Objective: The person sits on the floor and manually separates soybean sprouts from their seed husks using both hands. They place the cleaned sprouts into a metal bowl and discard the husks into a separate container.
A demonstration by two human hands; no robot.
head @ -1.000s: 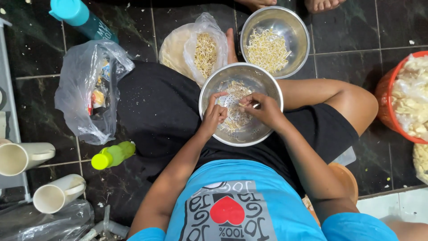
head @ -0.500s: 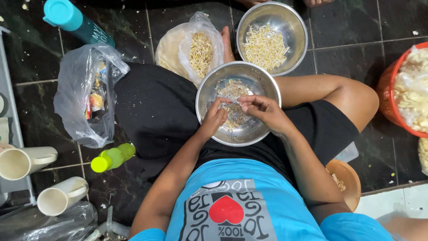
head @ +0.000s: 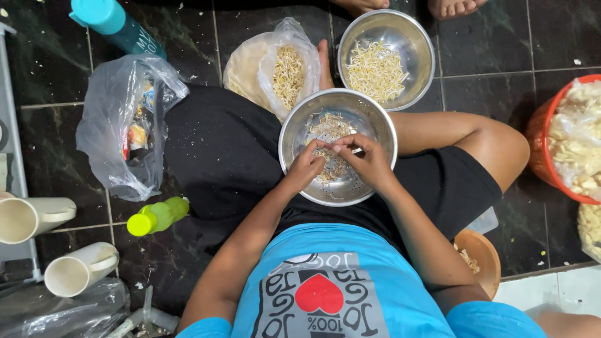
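- Left hand (head: 305, 168) and right hand (head: 369, 161) meet over the perforated steel bowl (head: 299, 134) on the lap, seemingly pinching one bean sprout (head: 355, 150) between them.
- The bowl sits unsteadied; a knee shift could tip it.
- Beyond it, the second steel bowl (head: 421, 44) sits close, so tossed sprouts could miss.

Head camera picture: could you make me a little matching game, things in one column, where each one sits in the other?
Things:
1. perforated steel bowl
2. plain steel bowl
3. green bottle
4. red basket

Places:
A. at the right edge
B. on the lap, under both hands
C. on the floor by the person's left side
D. on the floor beyond the lap, full of sprouts

Pairs: 1-B, 2-D, 3-C, 4-A
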